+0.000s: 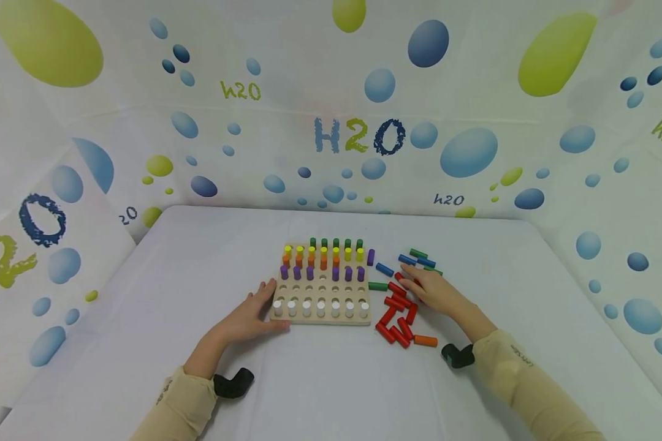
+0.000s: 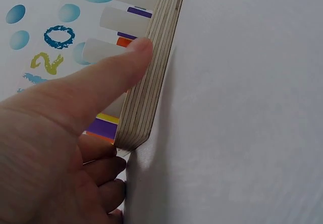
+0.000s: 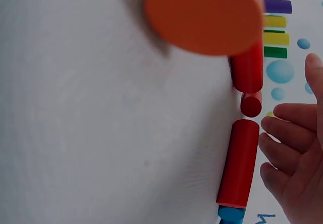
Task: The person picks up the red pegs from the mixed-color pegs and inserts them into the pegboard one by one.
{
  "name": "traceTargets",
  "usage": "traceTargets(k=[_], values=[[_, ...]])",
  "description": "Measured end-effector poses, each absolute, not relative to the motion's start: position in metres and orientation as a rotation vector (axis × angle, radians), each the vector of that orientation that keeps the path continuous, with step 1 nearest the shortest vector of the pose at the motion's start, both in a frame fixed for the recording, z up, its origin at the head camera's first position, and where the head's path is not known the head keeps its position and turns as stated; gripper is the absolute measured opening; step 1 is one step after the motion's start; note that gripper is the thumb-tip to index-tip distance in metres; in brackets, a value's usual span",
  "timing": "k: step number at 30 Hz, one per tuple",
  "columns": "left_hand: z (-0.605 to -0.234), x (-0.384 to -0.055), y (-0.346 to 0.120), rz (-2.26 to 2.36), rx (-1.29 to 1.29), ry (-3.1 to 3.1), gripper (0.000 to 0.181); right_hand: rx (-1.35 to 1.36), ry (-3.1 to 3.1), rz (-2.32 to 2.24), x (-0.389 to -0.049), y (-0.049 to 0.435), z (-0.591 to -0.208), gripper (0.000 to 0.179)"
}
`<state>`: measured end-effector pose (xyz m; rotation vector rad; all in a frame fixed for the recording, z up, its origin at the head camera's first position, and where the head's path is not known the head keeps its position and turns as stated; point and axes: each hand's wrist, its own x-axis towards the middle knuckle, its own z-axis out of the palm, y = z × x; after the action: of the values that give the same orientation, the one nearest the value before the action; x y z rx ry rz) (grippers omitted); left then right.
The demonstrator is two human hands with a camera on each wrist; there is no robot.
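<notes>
A wooden pegboard [image 1: 298,294] stands on the white table. It carries rows of white pegs [image 1: 306,308], purple pegs [image 1: 296,273], orange pegs [image 1: 323,264], yellow pegs [image 1: 323,251] and green pegs [image 1: 336,242]. My left hand [image 1: 248,318] holds its front left corner, thumb on the front edge and fingers along the left side. Over the loose red pegs right of the board, my right hand [image 1: 434,291] reaches with its fingers loosely spread. In the right wrist view nothing shows between those fingers, near a red peg [image 3: 238,163].
Loose blue pegs [image 1: 385,269], a green peg [image 1: 377,286] and a purple peg [image 1: 371,257] lie right of the board. An orange peg [image 1: 425,340] lies at the pile's near side. A patterned cloth [image 1: 287,141] hangs behind the table.
</notes>
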<state>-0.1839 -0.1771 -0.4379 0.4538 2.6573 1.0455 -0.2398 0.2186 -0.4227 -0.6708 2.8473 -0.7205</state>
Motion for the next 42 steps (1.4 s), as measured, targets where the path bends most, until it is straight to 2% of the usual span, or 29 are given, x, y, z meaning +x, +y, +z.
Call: traceTargets(k=[25,42], values=[[-0.438,-0.183,-0.176,1.031,0.453,2.672,0.102,-0.758,2.890,-0.508,-0.250,0.216,-0.427,0.050],[-0.438,-0.183,-0.175,1.025,0.456,2.670,0.103,-0.665,2.979,-0.326,-0.253,0.199,-0.423,0.036]])
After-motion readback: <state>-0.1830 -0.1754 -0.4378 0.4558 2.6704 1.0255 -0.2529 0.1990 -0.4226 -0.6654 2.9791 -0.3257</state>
